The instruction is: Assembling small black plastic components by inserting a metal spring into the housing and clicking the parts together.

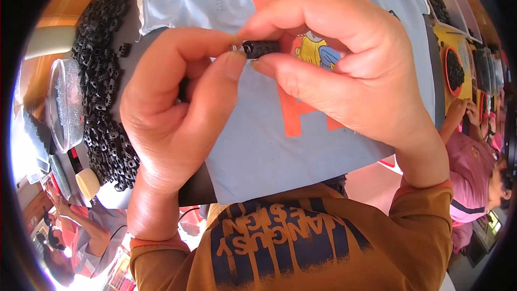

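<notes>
Closely together above the blue cloth (253, 153), 2 hands work on 1 small black part (263, 48). The right hand (344, 70) pinches its body between thumb and fingers; the left hand (172, 102) pinches a shiny bit (237, 48) at its left end. Leftward, a black heap (102, 64) lies beside a clear tub (60, 113).

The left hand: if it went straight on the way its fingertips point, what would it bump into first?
Probably the small black piece in the grip of the right hand. The left hand is right by its end; depth hides whether they touch.
</notes>
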Motion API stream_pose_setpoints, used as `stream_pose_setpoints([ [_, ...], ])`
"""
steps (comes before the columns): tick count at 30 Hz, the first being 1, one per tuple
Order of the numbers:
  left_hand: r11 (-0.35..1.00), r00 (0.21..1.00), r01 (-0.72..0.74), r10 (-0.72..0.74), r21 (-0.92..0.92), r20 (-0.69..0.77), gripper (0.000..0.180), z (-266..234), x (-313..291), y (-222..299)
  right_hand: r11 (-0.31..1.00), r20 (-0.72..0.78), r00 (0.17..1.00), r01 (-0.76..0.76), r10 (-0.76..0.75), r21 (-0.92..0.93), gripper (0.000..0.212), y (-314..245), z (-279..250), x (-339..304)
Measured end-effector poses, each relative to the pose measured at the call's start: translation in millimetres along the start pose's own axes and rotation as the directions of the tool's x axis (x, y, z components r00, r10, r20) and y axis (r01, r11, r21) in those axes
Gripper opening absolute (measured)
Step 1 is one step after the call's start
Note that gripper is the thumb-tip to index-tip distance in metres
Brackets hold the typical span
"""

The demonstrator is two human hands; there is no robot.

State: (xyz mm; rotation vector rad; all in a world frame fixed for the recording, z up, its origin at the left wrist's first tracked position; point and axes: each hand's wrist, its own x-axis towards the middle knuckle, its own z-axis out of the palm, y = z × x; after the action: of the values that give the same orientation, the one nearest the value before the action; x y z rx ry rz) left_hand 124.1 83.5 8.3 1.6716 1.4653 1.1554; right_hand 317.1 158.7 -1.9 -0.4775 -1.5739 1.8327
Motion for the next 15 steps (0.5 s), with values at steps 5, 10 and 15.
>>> stream_pose_setpoints([
  [5,0.874,0.945,-0.318,0.325,0.367,0.045,0.023,3.7,0.5,-6.1,0.998,-0.008,0.999,-0.047,0.047,0.033,0.027,-2.7,0.8,-0.4],
  [10,0.946,0.966,-0.256,0.246,0.199,0.076,0.033,0.2,4.8,-4.8,0.990,0.004,0.995,-0.102,0.102,0.092,0.028,-9.3,-2.6,-0.2],
  [15,0.270,0.914,0.404,-0.084,-0.874,0.397,0.056,-17.2,17.5,-14.1,0.982,0.017,0.991,-0.131,0.129,0.137,0.029,-14.2,-3.4,2.0],
])
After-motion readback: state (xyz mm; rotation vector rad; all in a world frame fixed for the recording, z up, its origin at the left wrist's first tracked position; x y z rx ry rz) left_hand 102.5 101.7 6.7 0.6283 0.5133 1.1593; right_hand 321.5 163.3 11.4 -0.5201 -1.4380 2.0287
